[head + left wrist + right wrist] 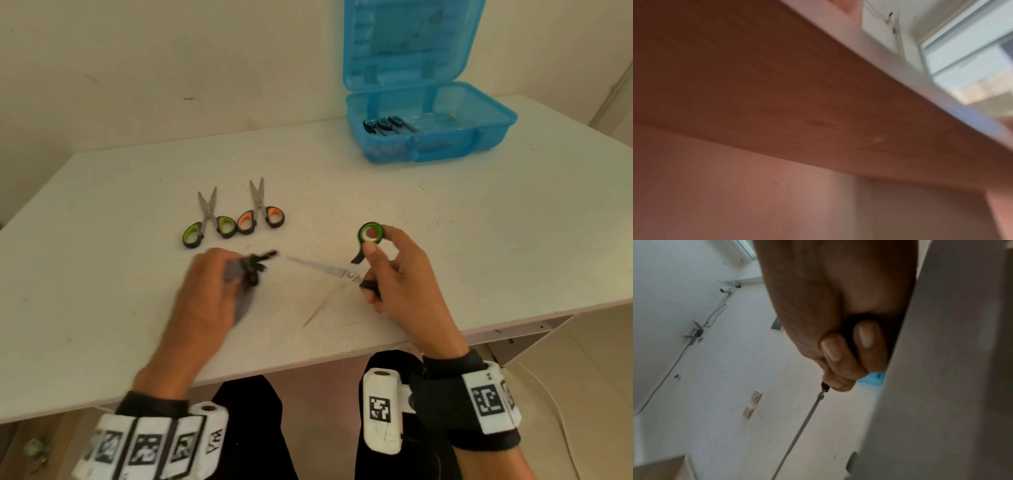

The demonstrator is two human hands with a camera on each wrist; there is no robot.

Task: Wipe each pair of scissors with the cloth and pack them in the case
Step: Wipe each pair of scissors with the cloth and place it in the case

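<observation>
In the head view my right hand (375, 270) holds a pair of green-handled scissors (346, 274) spread wide open above the table, thumb by the upper ring, fingers curled round the lower handle. One blade points left toward my left hand (233, 277), which grips a bunched grey cloth (245, 291) a little apart from the blade tip. The right wrist view shows my fingers (838, 353) wrapped round the black handle and a blade (803, 423) edge-on. A green pair (209, 222) and an orange pair (262, 212) lie on the table. The open blue case (479, 137) holds more scissors (387, 125).
The white table (445, 222) has its front edge just below my hands, and its right corner lies near my right wrist. The case stands at the back right with its lid (407, 41) upright against the wall. The left wrist view shows only the table's blurred underside (777, 89).
</observation>
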